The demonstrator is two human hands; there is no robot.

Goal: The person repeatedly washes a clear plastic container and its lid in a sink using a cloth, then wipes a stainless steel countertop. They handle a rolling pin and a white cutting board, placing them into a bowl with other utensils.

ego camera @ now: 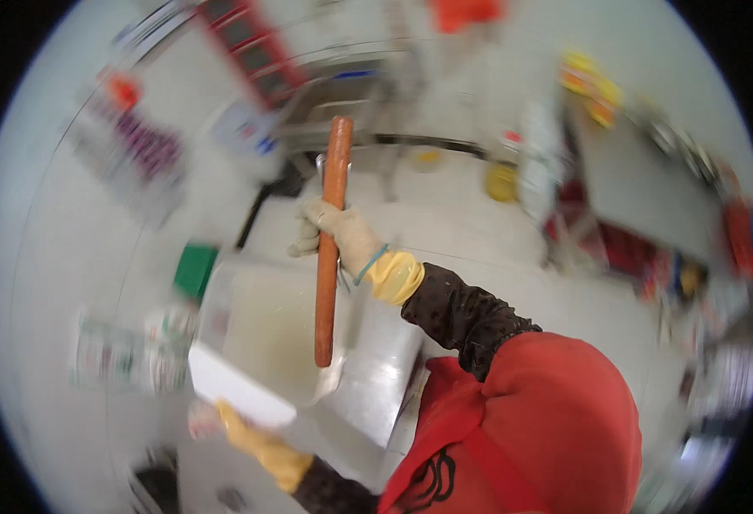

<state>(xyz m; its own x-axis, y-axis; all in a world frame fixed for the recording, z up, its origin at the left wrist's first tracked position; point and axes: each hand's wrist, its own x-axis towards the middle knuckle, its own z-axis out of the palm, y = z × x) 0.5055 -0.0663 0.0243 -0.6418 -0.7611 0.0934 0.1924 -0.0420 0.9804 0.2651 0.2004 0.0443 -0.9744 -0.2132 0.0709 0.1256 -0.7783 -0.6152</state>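
My right hand (344, 234) wears a pale work glove over a yellow one, with a teal band at the wrist. It grips a long brown wooden rod (328, 302), like a rolling pin, around its middle. The rod's lower end hangs above a translucent plastic tub (209, 308) holding cloudy liquid (273, 334). Thin metal parts show behind the rod, too hidden to name. My left hand (248, 437), in a yellow glove, is at the lower edge of a white slab (241, 385) on the tub's near side. A blurred pinkish thing (204, 421) is at its fingertips; whether it is held is unclear.
The tub stands on a metal table (383, 360). A green box (195, 270) is beside it. Beyond are a steel sink (331, 103), a white bucket (248, 138) and a yellow-filled jug (501, 180). Another table (646, 186) with goods is at right. A red apron (543, 424) covers my body.
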